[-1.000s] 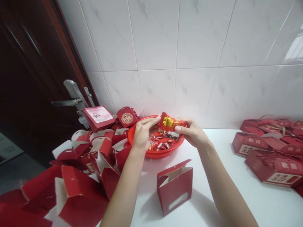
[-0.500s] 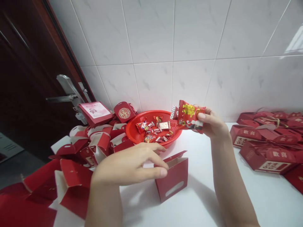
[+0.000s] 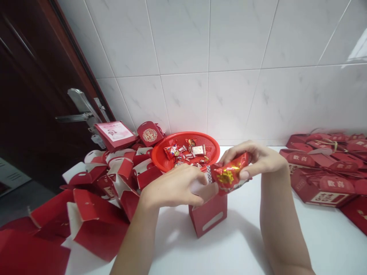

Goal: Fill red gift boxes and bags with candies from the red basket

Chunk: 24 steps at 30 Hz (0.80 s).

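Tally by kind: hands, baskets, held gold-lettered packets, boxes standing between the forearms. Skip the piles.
Hands: 2 (left hand, right hand)
Red basket: 1
Gold-lettered packet: 1
Red box between the forearms: 1
Total: 5

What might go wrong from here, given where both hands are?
The puffy packet in the right hand might snag on the top edge of the upright box, since it overlaps that edge in view. The left hand is at the box's top, so a bump from either hand could tip it.
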Available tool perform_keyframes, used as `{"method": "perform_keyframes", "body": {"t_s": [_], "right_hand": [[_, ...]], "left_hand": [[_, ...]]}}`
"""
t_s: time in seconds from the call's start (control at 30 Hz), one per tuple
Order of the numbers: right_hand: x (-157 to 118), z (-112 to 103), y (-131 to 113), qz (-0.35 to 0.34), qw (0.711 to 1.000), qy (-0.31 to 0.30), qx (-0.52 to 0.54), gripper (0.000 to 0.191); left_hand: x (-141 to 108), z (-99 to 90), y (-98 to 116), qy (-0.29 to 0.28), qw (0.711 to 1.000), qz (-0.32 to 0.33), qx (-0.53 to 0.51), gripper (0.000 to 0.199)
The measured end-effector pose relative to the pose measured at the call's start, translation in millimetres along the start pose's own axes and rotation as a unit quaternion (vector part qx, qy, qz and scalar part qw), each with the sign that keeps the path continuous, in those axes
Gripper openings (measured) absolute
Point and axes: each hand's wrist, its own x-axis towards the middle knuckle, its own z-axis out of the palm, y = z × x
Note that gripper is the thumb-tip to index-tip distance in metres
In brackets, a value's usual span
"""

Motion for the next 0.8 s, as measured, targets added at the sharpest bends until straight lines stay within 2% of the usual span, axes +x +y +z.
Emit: {"method": "perform_keyframes", "body": {"t_s": [0.1, 0.2, 0.4, 0.6, 0.8], "right_hand": [[1.5, 1.6, -2.0, 0.022, 0.999, -0.04, -0.022, 0.035], [6.7, 5.2, -4.7, 0.027, 0.997, -0.053, -0.053, 0.036], [13.5, 13.0, -10.5, -0.009, 0.989, -0.061, -0.134, 0.037], [18.7, 27.3, -17.2, 0.049, 0.974, -0.075, -0.206, 0.034], [20.8, 35.4, -19.9, 0.16, 0.954, -0.109, -0.228, 0.014]], "left_hand": [[2.0, -1.1, 4.6, -0.062, 0.997, -0.012, 0.034, 0.023], [5.0, -3.5, 5.0, -0.084, 0.996, -0.017, 0.019, 0.031], [11.1, -4.0, -6.0, -0.112, 0.993, 0.024, -0.043, 0.047], [15.4, -5.2, -11.2, -0.111, 0.992, 0.04, -0.043, 0.046], [13.1, -6.4, -12.7, -0.12, 0.99, 0.056, -0.04, 0.045]]}}
